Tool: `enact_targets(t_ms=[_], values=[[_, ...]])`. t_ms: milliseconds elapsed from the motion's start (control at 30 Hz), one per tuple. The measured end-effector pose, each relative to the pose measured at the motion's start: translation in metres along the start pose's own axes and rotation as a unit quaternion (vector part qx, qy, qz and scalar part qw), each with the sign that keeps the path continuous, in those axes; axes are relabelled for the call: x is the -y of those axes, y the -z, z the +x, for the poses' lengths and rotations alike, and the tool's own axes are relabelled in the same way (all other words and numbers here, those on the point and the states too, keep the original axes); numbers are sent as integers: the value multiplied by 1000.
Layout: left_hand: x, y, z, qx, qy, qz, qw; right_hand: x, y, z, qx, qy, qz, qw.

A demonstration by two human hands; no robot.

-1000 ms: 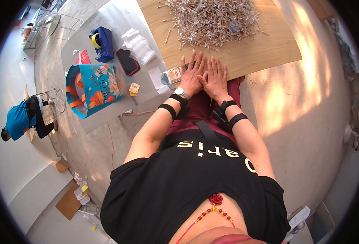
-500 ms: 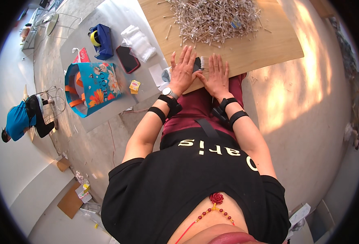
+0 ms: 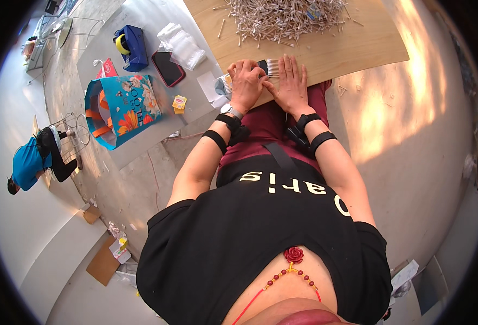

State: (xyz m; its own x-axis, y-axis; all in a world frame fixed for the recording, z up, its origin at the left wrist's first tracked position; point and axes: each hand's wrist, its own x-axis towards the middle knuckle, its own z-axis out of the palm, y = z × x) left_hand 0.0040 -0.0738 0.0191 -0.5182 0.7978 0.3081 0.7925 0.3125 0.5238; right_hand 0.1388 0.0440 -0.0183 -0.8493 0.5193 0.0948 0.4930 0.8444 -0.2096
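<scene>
A small bundle of white sticks (image 3: 272, 66) with a dark band lies on the wooden board (image 3: 358, 49) near its front edge. My left hand (image 3: 246, 81) is curled with its fingertips pinching the bundle's left end. My right hand (image 3: 292, 81) lies flat on the board with its fingers together, touching the bundle's right side. A big loose pile of the same white sticks (image 3: 285, 16) covers the far part of the board. A second small packet of sticks (image 3: 224, 84) sits just left of my left hand.
To the left stands a grey table (image 3: 141, 130) with a blue tape dispenser (image 3: 130, 40), a dark phone (image 3: 168, 69), clear plastic bags (image 3: 182, 46), yellow packets (image 3: 179, 102) and a colourful shopping bag (image 3: 122, 108). A person in blue (image 3: 30, 162) crouches far left. Cardboard (image 3: 102, 264) lies on the floor.
My left hand was lying flat beside the right one; it has curled and closed on the small bundle. My right hand slid slightly forward and stays flat.
</scene>
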Motion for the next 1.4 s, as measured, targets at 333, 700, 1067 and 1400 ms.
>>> enact_targets(t_ms=[333, 700, 1067, 1400], values=[[-1, -7, 0, -17, 4, 1, 1000, 0, -1, 0, 0, -2, 21, 1000], [0, -9, -2, 2, 10, 10, 1000, 0, 0, 0, 13, -7, 5, 1000], [4, -22, 0, 129, -72, 240, 960, 0, 4, 0, 16, 1, 20, 1000], [0, -30, -1, 143, -69, 233, 959, 1, 2, -2, 10, -2, 46, 999]])
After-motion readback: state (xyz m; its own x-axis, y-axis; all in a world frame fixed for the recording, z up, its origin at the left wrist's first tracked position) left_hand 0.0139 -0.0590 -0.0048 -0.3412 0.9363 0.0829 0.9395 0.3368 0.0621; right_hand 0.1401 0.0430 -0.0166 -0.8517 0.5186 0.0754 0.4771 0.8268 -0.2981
